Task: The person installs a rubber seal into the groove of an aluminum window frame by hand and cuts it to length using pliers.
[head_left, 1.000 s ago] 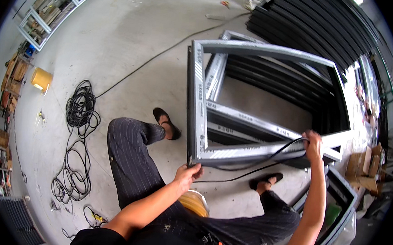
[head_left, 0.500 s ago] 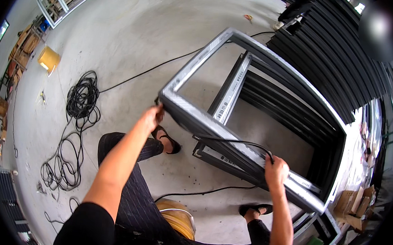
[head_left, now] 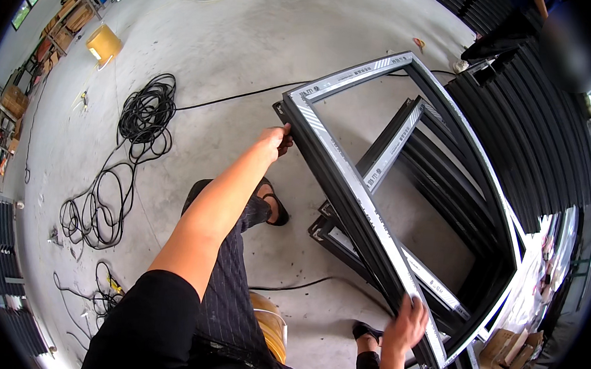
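I'm watching a large dark window frame (head_left: 389, 212) with pale protective strips along its bars, tilted up off the concrete floor (head_left: 203, 34) and held by both hands along one long side bar. My left hand (head_left: 276, 140) is at the frame's far corner, fingers curled round the bar's edge in a closed grip. My right hand (head_left: 406, 324) is at the near end of the same bar, fingers spread and pressed over the edge; whether they wrap fully behind I cannot tell.

I judge the step in hand to be lifting or turning the frame (it hangs at a slant, its lower corner down near the sandalled feet). The next move would call for both hands to bear evenly so the long bar does not twist, and for the lower corner to clear the black cable (head_left: 302, 281) running under the frame.

Beyond the frame's far side stands a stack of dark profiles (head_left: 519, 125). Left of the frame, well apart from it, lie coils of black cable (head_left: 146, 116). Farther left of those sits a yellow box (head_left: 103, 43), its contents hidden. At the frame's near right corner sit cardboard boxes (head_left: 503, 350); what is in them is too blurred to tell.
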A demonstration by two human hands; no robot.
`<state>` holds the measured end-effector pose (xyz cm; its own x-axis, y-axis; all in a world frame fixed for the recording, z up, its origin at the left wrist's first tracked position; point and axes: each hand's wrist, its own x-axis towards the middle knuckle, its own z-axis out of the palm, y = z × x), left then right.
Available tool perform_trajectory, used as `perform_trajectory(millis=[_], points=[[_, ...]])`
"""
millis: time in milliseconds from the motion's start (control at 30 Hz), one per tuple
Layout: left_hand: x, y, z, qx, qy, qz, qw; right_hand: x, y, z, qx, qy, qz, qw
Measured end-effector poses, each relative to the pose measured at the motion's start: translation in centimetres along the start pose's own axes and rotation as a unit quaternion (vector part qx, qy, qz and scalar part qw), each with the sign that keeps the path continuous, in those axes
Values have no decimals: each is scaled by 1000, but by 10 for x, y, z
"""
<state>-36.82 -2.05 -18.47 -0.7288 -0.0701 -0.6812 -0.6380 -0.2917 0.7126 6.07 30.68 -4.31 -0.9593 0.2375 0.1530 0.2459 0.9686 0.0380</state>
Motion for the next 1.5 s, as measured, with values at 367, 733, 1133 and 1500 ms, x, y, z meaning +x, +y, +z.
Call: perform_trajectory(millis=[367, 733, 1133, 1500], points=[[7, 2, 8, 31, 36, 14, 999, -165, 334, -94, -340, 113, 182, 916], [-13, -19, -8, 24, -81, 28, 996, -151, 346, -168, 27, 194, 381, 903], [19, 18, -20, 63, 24, 63, 996, -249, 415, -57, 120, 180, 546, 809], [-47, -43, 11, 78, -67, 37, 994, -299, 447, -18, 197, 208, 579, 763]])
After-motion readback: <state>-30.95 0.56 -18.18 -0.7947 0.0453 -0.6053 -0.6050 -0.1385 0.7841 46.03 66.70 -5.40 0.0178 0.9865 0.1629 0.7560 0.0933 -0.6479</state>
